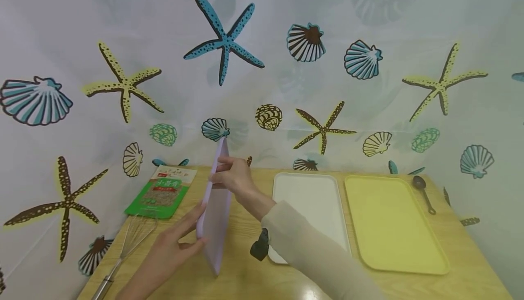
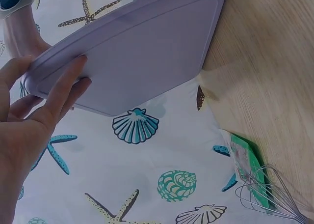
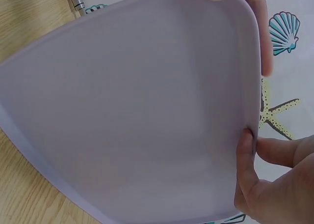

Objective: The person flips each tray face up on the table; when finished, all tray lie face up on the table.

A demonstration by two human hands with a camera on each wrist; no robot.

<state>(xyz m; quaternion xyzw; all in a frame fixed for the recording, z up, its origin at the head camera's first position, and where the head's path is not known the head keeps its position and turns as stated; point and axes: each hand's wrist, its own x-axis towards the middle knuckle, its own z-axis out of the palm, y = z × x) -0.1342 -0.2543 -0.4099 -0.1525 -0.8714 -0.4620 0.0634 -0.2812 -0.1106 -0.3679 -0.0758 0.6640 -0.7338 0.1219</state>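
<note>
A light purple tray (image 1: 215, 220) stands tilted up on its side, left of the table's middle, seen almost edge-on in the head view. My left hand (image 1: 169, 245) grips its near upper corner, thumb on the inner side and fingers on the back. My right hand (image 1: 237, 177) pinches the upper rim farther back. The left wrist view shows the underside of the tray (image 2: 147, 52) with the fingers of the left hand (image 2: 39, 111) spread against it. In the right wrist view the tray's inside (image 3: 137, 111) is bare, and the right hand (image 3: 274, 180) pinches its rim.
A white tray (image 1: 307, 200) and a yellow tray (image 1: 397, 227) lie side by side on the right. Beyond them is a dark spoon (image 1: 424, 194). On the left lie a green seasoning packet (image 1: 159, 193) and a wire whisk (image 1: 123, 254). A shell-patterned curtain (image 1: 262, 77) surrounds the wooden table.
</note>
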